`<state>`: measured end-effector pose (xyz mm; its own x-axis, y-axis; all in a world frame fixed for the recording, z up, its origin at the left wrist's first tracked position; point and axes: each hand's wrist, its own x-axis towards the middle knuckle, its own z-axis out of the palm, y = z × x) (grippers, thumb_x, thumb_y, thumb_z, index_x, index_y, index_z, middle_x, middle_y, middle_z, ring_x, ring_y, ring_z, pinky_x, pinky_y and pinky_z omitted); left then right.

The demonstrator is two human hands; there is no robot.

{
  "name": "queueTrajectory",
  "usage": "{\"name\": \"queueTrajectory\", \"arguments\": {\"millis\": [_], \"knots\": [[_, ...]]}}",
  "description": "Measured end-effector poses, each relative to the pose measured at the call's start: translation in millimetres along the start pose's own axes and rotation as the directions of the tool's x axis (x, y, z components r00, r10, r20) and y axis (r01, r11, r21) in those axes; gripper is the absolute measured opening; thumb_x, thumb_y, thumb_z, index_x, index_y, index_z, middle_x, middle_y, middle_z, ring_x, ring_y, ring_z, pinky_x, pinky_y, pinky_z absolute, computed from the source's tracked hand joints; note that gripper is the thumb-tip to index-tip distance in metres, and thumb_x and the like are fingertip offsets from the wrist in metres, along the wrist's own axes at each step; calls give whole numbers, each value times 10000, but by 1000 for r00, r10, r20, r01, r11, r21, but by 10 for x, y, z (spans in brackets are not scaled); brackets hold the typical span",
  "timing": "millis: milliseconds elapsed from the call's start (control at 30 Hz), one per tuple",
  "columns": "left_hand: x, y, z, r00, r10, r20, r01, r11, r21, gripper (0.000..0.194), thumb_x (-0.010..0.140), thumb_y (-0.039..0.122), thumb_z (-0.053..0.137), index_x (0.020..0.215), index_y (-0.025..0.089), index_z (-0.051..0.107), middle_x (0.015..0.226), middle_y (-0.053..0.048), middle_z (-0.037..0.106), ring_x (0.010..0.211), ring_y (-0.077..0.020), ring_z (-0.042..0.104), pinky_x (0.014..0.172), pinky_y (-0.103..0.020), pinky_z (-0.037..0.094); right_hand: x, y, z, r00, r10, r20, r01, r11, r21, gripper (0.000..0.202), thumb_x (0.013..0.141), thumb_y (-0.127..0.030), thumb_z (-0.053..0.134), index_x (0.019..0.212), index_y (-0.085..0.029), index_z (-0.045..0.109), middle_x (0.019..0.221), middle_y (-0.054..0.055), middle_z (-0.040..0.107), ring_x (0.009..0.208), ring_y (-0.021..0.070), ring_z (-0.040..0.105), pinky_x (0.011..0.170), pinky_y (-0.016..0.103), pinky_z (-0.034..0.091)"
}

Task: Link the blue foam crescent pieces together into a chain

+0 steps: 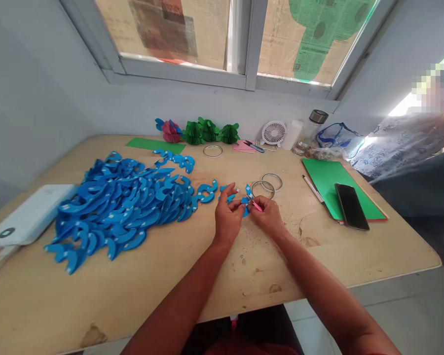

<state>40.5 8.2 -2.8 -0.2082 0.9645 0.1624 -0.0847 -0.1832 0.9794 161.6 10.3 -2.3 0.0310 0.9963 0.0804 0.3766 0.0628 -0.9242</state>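
My left hand pinches a curved blue paper piece between thumb and fingers above the table's middle. A small white bit shows near its raised fingertip. Close beside it, my right hand is closed on a small pink-handled tool, whose thin tip touches the blue paper; its exact kind I cannot make out. To the left, a big pile of blue paper strips dotted with white squares spreads over the table, and a blue strip runs from it toward my left hand.
Two metal rings lie just beyond my right hand. At right, a phone rests on green sheets beside a pen. A white power bank sits far left. Paper flowers, scissors and a fan line the back.
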Motion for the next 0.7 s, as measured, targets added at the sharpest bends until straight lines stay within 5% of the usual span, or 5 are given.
{"name": "queueTrajectory", "arguments": {"millis": [400,700], "knots": [[-22,-27,34,994,-68,-82,63,996,-63,616,639,51,603,1218,225,486,1127,-79,555,787,-98,635,711,-209,519,-27,-30,21,1000,-31,-4,31,999,39,221,698,-362,581,693,-150,643,570,-18,540,540,104,433,509,212,349],[-20,81,25,986,-64,-153,59,998,-37,601,636,26,594,1200,204,487,1107,-75,551,736,-88,632,686,-196,520,-46,-100,6,998,-69,-5,69,998,-9,275,750,-392,558,756,-162,708,658,9,645,616,150,540,565,237,404]]}}
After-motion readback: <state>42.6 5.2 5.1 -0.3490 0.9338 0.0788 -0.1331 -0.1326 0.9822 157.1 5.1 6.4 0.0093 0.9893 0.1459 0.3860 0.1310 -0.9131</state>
